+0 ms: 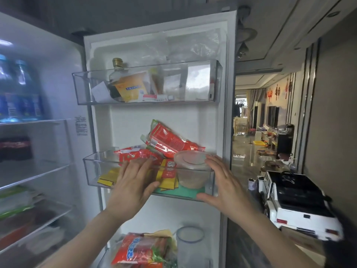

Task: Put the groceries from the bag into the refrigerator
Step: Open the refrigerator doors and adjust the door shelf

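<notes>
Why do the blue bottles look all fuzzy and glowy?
In the head view, the blue bottles sit at the wide lens's blurry left edge, under bright fridge light; the middle door bin and both hands look sharper; straight edges bend near the corners.

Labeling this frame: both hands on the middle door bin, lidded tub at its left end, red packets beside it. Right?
Not quite. The head view shows the tub at the right end of the middle bin. Left hand and right hand touch that bin; red packets beside the tub.
</notes>
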`<action>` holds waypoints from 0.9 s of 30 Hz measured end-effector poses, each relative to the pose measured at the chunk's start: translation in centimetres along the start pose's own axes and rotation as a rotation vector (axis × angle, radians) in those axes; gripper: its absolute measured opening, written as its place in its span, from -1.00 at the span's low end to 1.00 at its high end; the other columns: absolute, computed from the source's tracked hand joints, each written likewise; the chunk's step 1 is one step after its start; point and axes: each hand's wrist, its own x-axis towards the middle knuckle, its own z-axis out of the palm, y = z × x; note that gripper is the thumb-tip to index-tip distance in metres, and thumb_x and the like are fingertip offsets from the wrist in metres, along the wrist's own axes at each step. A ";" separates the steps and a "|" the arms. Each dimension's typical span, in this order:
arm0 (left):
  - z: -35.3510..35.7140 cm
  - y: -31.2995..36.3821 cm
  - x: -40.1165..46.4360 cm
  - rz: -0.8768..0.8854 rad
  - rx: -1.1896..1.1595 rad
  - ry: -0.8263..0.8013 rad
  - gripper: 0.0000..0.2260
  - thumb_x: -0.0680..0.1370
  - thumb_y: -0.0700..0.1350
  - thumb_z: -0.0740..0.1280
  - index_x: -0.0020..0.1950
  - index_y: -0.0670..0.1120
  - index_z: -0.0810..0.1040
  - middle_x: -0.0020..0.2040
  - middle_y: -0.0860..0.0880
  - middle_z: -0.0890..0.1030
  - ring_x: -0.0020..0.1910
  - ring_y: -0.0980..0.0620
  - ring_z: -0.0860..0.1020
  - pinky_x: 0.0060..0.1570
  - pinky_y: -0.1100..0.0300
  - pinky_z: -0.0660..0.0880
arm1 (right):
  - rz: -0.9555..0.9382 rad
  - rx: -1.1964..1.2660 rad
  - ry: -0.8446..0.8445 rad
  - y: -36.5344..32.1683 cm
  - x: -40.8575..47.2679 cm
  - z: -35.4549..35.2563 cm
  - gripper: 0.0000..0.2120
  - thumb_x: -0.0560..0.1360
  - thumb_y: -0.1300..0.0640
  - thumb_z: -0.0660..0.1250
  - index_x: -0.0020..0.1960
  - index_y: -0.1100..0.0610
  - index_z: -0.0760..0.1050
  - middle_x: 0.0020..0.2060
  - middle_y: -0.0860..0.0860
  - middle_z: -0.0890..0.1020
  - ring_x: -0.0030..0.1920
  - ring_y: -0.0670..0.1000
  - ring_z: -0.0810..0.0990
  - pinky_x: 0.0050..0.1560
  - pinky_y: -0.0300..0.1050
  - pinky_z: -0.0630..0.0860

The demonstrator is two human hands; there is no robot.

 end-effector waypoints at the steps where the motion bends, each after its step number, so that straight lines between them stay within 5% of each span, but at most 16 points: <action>1: 0.2 0.1 0.1 0.000 0.006 0.001 -0.43 0.58 0.28 0.01 0.46 -0.04 0.27 0.30 -0.02 0.43 0.36 -0.06 0.33 0.43 -0.14 0.14 | 0.002 0.014 0.004 0.2 0.1 0.1 -0.11 0.30 -0.24 0.48 0.48 0.05 0.19 0.47 -0.13 0.22 0.51 -0.14 0.11 0.46 -0.31 0.04; 11: 1.2 0.7 0.9 -0.015 0.036 -0.014 -0.38 0.55 0.33 0.01 0.45 -0.06 0.27 0.33 -0.04 0.41 0.39 -0.08 0.30 0.43 -0.16 0.11 | 0.038 0.091 0.019 2.4 0.7 0.8 -0.11 0.28 -0.11 0.56 0.46 0.02 0.19 0.49 -0.07 0.23 0.49 -0.14 0.15 0.47 -0.11 0.18; 27: 2.3 1.2 1.6 -0.032 0.077 -0.033 -0.34 0.55 0.37 -0.06 0.50 -0.03 0.18 0.42 0.00 0.33 0.45 -0.05 0.22 0.48 -0.13 0.01 | 0.073 0.142 0.013 4.1 1.3 1.3 -0.08 0.26 -0.01 0.60 0.47 0.01 0.18 0.49 -0.10 0.23 0.47 -0.16 0.19 0.42 -0.17 0.17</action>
